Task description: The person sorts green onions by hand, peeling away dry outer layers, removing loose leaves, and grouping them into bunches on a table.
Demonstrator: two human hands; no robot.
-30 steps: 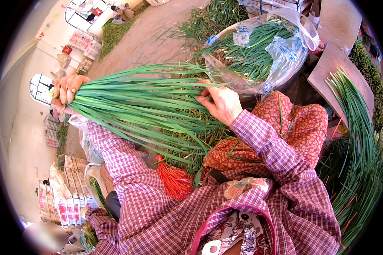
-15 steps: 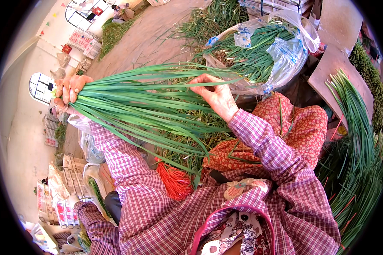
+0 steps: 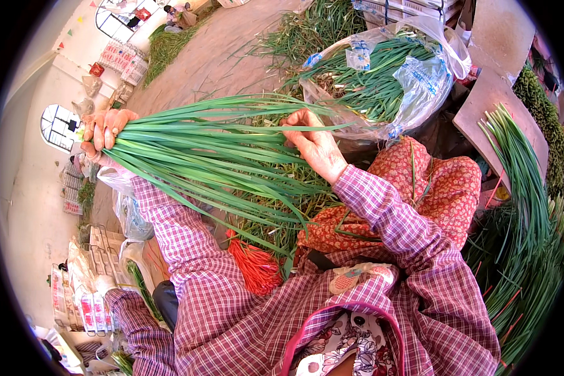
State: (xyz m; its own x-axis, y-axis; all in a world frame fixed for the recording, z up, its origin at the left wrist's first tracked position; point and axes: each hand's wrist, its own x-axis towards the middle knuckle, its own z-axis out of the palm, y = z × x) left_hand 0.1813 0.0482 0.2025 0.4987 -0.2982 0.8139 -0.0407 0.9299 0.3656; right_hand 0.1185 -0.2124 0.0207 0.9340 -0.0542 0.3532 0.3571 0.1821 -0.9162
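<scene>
My left hand is wrapped round the base of a loose bunch of garlic chives. Their long flat green leaves fan out to the right across my lap. At the leaf ends, my right hand pinches thumb against fingers on a single long leaf, whose tip sticks out past the fingertips. Below the bunch, a bundle of red ties lies against my checked clothing.
Beyond my right hand, a clear plastic bag holds more chives. Tied green bundles are piled at the right, partly over a brown board. Loose leaf scraps cover the floor ahead. At far left, another person sits near the wall.
My right hand has turned slightly and shifted a little, still pinching at the leaf ends. My left hand keeps its hold on the bunch.
</scene>
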